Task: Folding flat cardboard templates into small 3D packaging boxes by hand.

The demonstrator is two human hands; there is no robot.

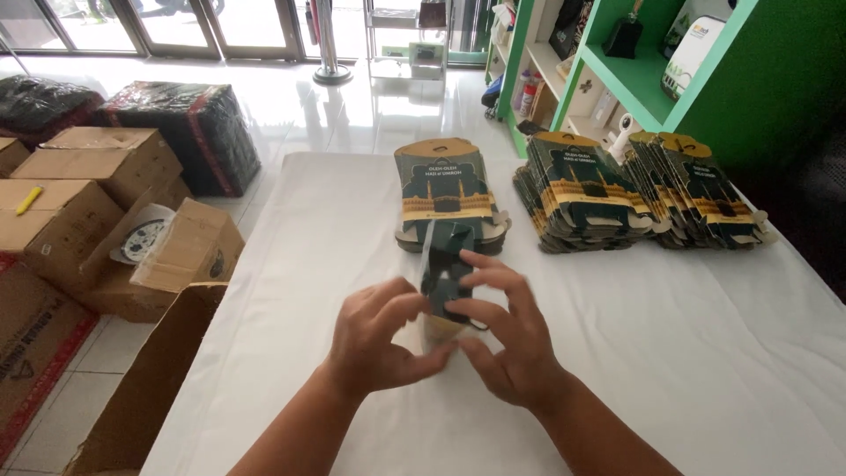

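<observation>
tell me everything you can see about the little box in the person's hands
The small box is dark green printed card with a gold band low down, looking partly folded, upright and tilted slightly. The left hand and right hand grip it from both sides above the white table, just before a flat stack of like cartons. Motion blurs its lower part.

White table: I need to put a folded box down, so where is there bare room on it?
Bare cloth lies along the table's left side and right of the right hand. The far edge is crowded: small stack, large stacks. Both hands hold a dark box; left hand.
</observation>
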